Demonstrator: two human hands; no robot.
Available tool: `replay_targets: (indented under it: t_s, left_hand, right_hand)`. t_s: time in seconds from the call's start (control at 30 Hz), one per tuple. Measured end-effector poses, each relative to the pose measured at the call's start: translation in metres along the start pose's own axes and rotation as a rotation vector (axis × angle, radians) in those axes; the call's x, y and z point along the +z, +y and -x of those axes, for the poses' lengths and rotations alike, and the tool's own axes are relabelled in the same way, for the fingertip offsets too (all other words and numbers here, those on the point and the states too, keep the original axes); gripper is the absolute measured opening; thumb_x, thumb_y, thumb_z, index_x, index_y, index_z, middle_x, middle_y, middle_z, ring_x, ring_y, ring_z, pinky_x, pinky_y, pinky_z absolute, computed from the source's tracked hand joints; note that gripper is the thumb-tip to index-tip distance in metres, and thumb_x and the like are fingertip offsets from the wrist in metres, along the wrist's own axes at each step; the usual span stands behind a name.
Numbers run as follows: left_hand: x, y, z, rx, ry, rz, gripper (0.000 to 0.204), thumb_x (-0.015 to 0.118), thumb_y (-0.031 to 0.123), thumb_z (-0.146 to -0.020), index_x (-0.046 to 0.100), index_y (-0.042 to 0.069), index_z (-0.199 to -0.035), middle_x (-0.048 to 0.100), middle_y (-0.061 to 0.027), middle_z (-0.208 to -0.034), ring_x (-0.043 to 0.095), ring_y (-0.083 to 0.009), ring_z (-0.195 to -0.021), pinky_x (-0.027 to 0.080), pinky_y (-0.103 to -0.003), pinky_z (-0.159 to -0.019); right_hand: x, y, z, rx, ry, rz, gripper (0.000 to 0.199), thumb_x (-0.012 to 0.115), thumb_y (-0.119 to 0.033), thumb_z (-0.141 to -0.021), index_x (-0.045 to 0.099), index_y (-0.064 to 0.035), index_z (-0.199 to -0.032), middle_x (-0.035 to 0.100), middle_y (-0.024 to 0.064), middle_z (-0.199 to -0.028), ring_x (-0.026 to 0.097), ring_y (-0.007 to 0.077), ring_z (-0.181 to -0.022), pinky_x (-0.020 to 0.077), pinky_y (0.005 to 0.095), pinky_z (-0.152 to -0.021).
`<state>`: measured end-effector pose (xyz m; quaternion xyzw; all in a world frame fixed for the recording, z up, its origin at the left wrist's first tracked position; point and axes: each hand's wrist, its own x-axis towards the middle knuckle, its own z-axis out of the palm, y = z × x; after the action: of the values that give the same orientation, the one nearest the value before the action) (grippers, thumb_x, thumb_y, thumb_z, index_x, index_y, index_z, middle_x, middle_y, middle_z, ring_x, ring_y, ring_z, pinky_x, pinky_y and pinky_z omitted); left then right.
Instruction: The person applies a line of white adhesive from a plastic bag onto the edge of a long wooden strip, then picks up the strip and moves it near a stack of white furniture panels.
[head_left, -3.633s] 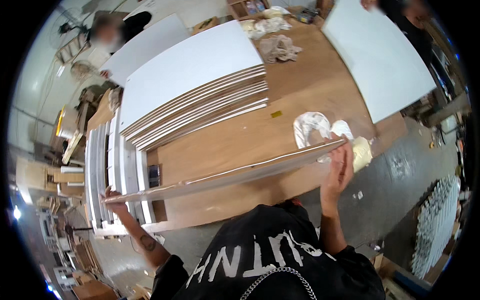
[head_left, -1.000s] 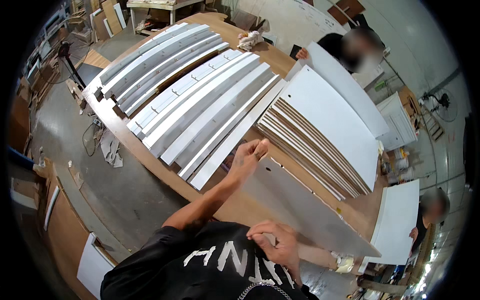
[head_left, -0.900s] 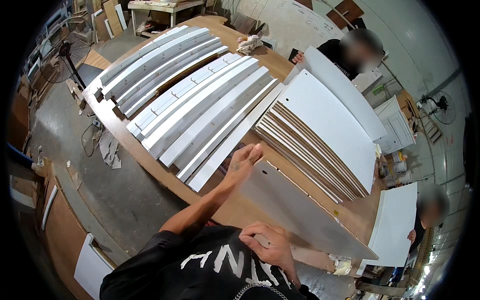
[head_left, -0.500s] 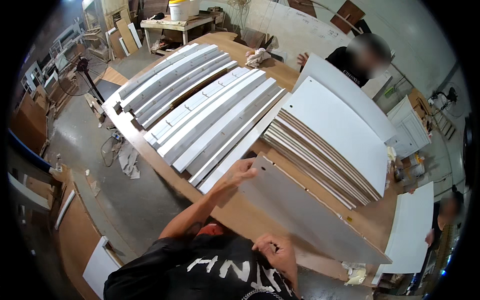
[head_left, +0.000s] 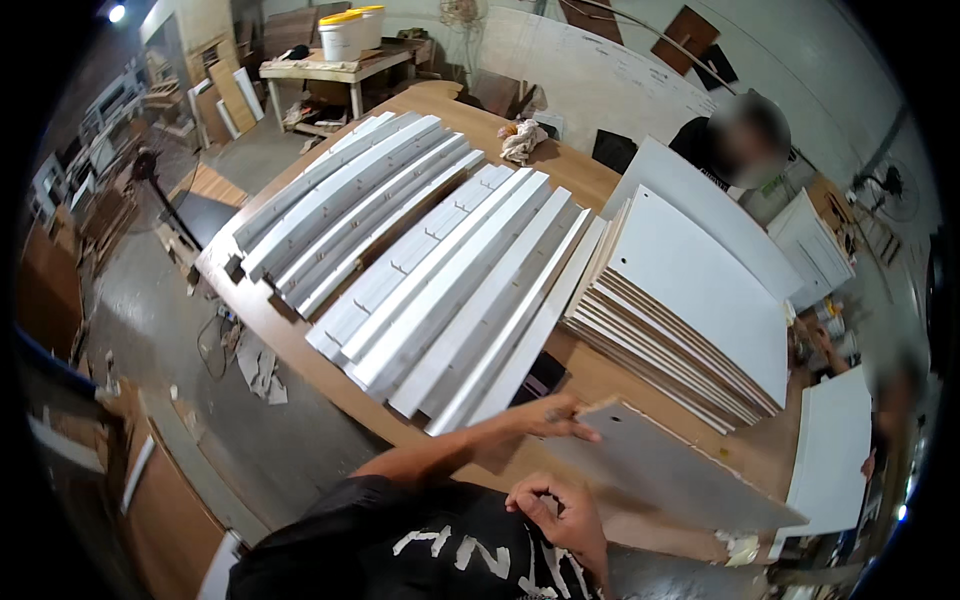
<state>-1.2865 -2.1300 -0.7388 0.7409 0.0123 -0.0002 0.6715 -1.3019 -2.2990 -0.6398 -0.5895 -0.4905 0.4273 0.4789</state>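
My left hand [head_left: 560, 415] grips the left end of a grey-white board [head_left: 670, 462], with its fingers lying over the face near a small hole. The board stands on its long edge at the near side of the table, tilted, its far end reaching to the right. In front of my chest, my right hand [head_left: 560, 508] is curled closed, apart from the board; nothing shows in it. Beyond the board lies a stack of white panels [head_left: 700, 285] with brown edges, the top one having a small hole at its corner.
Rows of long white channel-shaped strips [head_left: 440, 275] cover the left of the brown worktable [head_left: 350, 380]. A dark flat object [head_left: 543, 375] lies beside the strips. One person [head_left: 695, 145] stands behind a raised white panel; another, at right, is by a white board [head_left: 828, 450]. A cloth [head_left: 522, 142] lies farther back.
My left hand and the board's held end have moved right and down, uncovering the dark flat object. The person behind the raised panel has shifted. My right hand stays curled by my chest.
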Motion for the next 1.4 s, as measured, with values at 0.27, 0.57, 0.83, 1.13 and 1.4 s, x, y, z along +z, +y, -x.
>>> replay_targets:
  t_s: [0.27,0.57,0.83,1.13,1.4]
  left_hand:
    - [-0.003,-0.037,-0.012,0.239,-0.136,0.236,0.032,0.062,0.03,-0.087,0.053,0.001,-0.077,0.038,0.0034,-0.06,0.033,-0.0081,-0.059,0.029,-0.028,-0.051]
    - [0.033,-0.129,-0.036,0.227,-0.464,1.337,0.022,0.057,0.015,-0.09,0.048,0.001,-0.105,0.055,-0.004,-0.096,0.054,-0.0115,-0.093,0.039,-0.025,-0.069]
    - [0.015,-0.134,-0.001,0.174,-0.462,1.001,0.025,0.057,0.015,-0.09,0.048,0.001,-0.107,0.055,-0.0041,-0.094,0.054,-0.0112,-0.091,0.04,-0.025,-0.069]
    - [0.012,-0.139,0.02,0.133,-0.538,0.873,0.027,0.058,0.015,-0.089,0.047,0.001,-0.11,0.055,-0.0043,-0.093,0.053,-0.0108,-0.089,0.04,-0.025,-0.068]
    - [0.008,-0.145,0.036,0.095,-0.58,0.847,0.03,0.058,0.015,-0.089,0.047,0.001,-0.113,0.055,-0.0045,-0.091,0.053,-0.0105,-0.087,0.04,-0.025,-0.068]
  right_hand:
    - [0.084,-0.046,-0.135,-0.096,-0.043,0.041,0.014,0.059,-0.016,-0.088,0.057,-0.002,-0.09,0.058,0.0079,-0.075,0.057,0.0151,-0.066,0.046,0.026,-0.06]
    - [0.083,-0.024,-0.251,0.098,-0.047,0.089,0.019,0.054,-0.018,-0.091,0.059,0.0008,-0.09,0.063,0.0063,-0.079,0.062,0.0119,-0.073,0.0486,0.0257,-0.067]
    - [0.027,0.091,-0.365,0.288,0.339,0.524,0.042,0.055,-0.028,-0.087,0.045,0.0027,-0.115,0.058,0.0217,-0.108,0.058,0.0331,-0.1,0.0479,0.0406,-0.081]
    - [0.042,0.161,-0.409,0.315,0.573,0.86,0.068,0.062,-0.036,-0.082,0.032,0.0066,-0.125,0.049,0.0279,-0.111,0.055,0.0416,-0.099,0.0502,0.0454,-0.079]
    - [0.068,0.17,-0.435,0.663,0.48,0.668,0.074,0.068,-0.045,-0.071,0.045,0.0146,-0.108,0.051,0.0298,-0.112,0.059,0.0386,-0.094,0.0507,0.0425,-0.076]
